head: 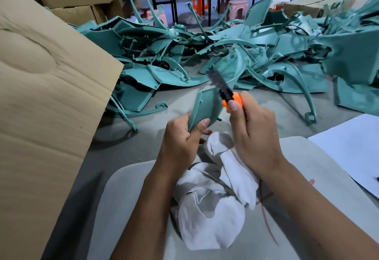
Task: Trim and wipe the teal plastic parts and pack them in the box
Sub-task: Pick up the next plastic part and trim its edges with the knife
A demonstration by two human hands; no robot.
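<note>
Two hands busy: my left hand grips a small teal part by its lower edge, thumb across the face, holding it upright over my lap. My right hand is wrapped round an orange knife, blade up against the part's top right edge. White rag sits in my lap. Big pile of teal parts lies on the floor ahead, box at my left.

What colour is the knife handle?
Orange with a black slider; the knife shows only in the head view.
</note>
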